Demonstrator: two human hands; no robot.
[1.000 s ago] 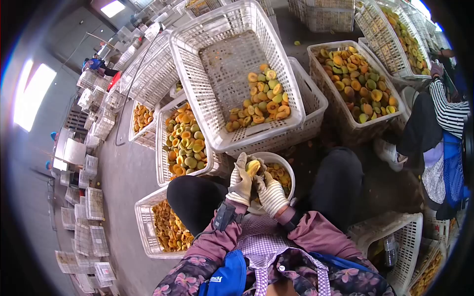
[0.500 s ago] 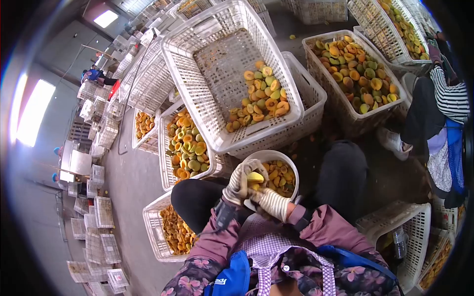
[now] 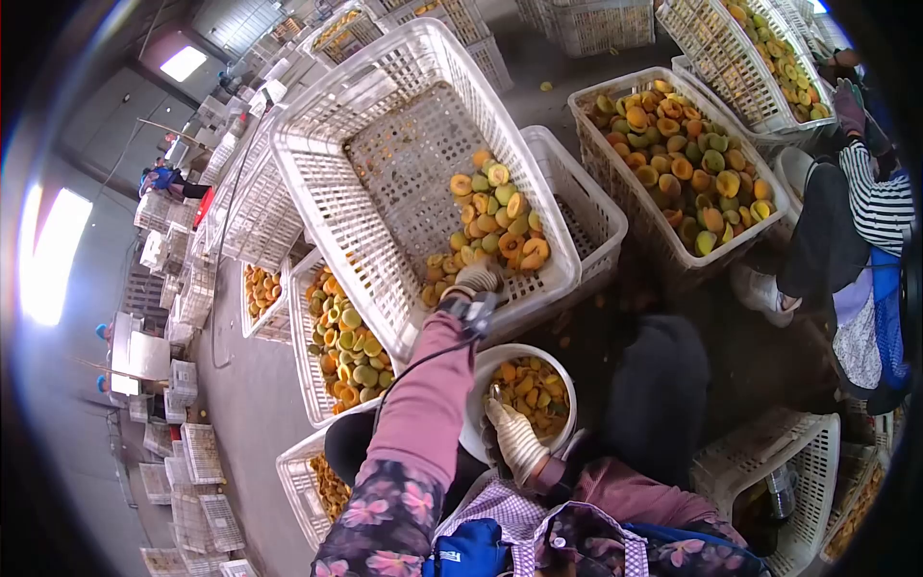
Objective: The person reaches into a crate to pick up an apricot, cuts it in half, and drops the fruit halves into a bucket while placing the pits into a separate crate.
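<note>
My left hand (image 3: 478,280), in a pale glove, reaches into the large white crate (image 3: 317,188) and touches the halved fruit (image 3: 495,216) piled at its near right side. Its fingers are blurred and partly hidden among the fruit. Over the left rim of the white bucket (image 3: 574,409) rests my right hand (image 3: 514,435), in a striped whitish glove. Something small and metallic shows at its fingertips, too small to name. Orange-brown fruit pieces (image 3: 535,389) lie inside the bucket, between my knees.
A crate of halved fruit (image 3: 687,159) stands at the right, near a co-worker in a striped sleeve (image 3: 877,197). Another fruit crate (image 3: 341,346) is at the left. A tipped crate (image 3: 812,490) holds a clear bottle (image 3: 781,492). Stacked crates line the left.
My left hand has moved from above the bucket forward into the large crate. The yellow fruit it held is no longer seen there. My right hand has moved lower, to the bucket's edge.
</note>
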